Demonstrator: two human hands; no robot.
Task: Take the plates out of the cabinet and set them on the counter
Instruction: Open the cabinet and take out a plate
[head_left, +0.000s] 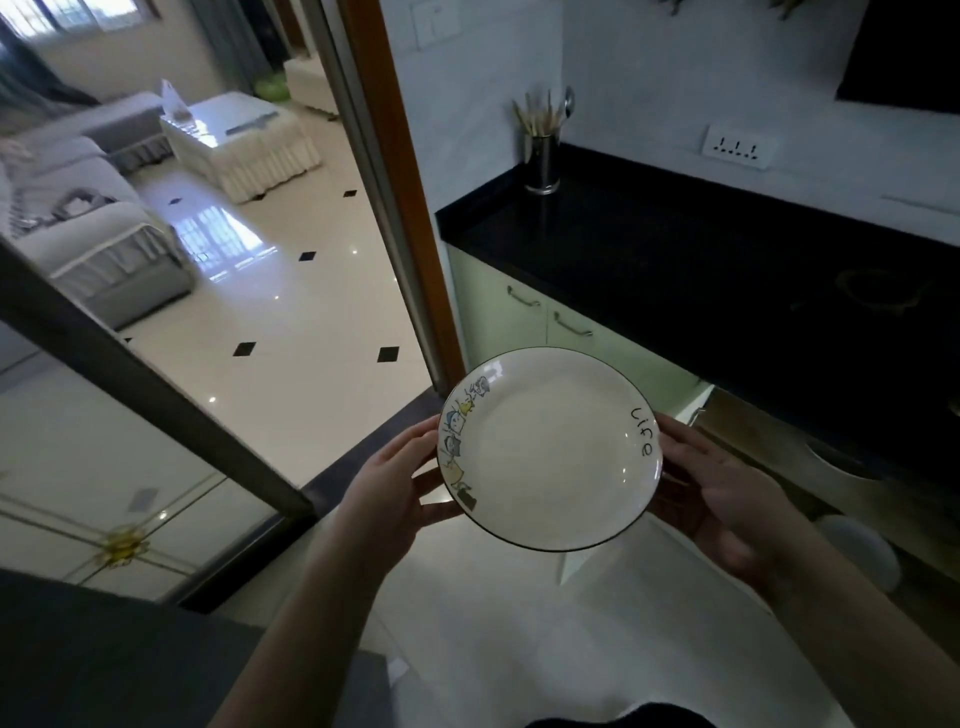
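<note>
A white plate (550, 452) with a thin dark rim, small cartoon figures on its left edge and the word "life" on its right edge is held level in front of me, above the floor. My left hand (395, 483) grips its left edge and my right hand (722, 488) grips its right edge. The black counter (675, 260) runs along the right, above and beyond the plate. Pale green cabinet doors (524, 317) with metal handles sit below the counter; an open compartment (831, 467) at the right shows dim white dishes inside.
A metal holder with chopsticks and a spoon (542, 150) stands at the counter's far left corner. A wall socket (737, 147) is behind the counter. A wooden door frame (400, 182) and a glass sliding door (130, 374) open onto a living room at the left.
</note>
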